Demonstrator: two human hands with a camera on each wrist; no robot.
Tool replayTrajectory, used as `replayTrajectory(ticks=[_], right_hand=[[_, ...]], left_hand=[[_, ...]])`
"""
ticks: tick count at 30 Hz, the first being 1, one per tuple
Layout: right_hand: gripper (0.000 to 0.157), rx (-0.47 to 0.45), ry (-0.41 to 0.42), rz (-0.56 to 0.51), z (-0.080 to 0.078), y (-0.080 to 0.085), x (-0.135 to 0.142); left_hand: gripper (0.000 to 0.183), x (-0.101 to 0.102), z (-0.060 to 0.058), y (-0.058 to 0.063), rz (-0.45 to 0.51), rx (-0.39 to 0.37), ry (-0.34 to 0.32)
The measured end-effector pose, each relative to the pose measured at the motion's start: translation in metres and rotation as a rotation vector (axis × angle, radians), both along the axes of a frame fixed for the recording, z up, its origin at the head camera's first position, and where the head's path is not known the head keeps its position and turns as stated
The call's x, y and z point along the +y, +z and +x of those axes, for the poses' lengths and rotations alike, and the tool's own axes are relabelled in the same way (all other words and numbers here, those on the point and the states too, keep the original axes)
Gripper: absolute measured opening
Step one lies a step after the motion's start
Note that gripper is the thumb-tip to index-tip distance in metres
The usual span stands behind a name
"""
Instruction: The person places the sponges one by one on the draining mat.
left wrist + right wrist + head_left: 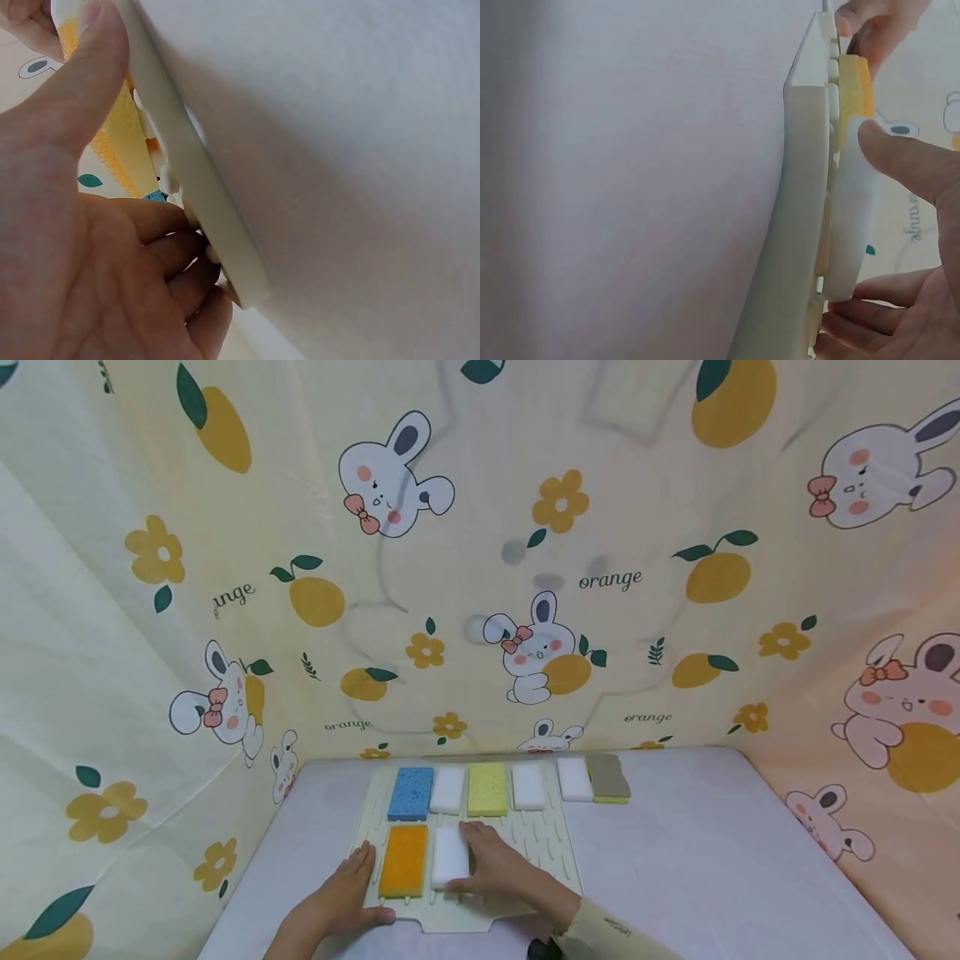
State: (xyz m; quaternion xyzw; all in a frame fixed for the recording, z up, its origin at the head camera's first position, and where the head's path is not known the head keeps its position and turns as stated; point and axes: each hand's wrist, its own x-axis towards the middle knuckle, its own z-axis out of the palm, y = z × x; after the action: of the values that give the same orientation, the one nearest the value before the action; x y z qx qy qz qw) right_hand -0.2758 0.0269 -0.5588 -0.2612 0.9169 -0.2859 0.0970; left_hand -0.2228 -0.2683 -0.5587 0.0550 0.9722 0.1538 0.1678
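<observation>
A cream draining board [536, 843] with raised ridges lies on the table. My left hand [341, 893] spans its front left corner, fingers along the left side and thumb at the front edge; in the left wrist view the fingertips touch the rim. My right hand [498, 864] holds a white sponge block [448, 860] flat on the board, thumb at its near end and fingers at its far end, as the right wrist view shows. To the left of that block lies an orange sponge [403, 860]. Behind them in a row are a blue sponge [410, 793], a white block [447, 790], a yellow sponge [487, 789] and another white block [528, 787].
Right of the board, at the table's back, lie one more white block [574, 779] and a grey-topped yellow sponge [607, 778] side by side. A white cloth [697, 860] covers the table. Printed curtains [480, 552] with rabbits and oranges close off the back and sides.
</observation>
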Motion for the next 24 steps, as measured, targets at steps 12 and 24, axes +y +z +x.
replayTrajectory(ticks=[12, 24], right_hand=[[0.115, -0.029, -0.006, 0.02, -0.0008, 0.002, -0.0028], [0.12, -0.024, 0.001, 0.015, 0.0009, 0.0028, 0.001]], left_hand=[[0.127, -0.0012, 0.0004, -0.0005, 0.01, 0.002, 0.013], [0.129, -0.0007, -0.0002, -0.002, 0.008, -0.015, 0.025]])
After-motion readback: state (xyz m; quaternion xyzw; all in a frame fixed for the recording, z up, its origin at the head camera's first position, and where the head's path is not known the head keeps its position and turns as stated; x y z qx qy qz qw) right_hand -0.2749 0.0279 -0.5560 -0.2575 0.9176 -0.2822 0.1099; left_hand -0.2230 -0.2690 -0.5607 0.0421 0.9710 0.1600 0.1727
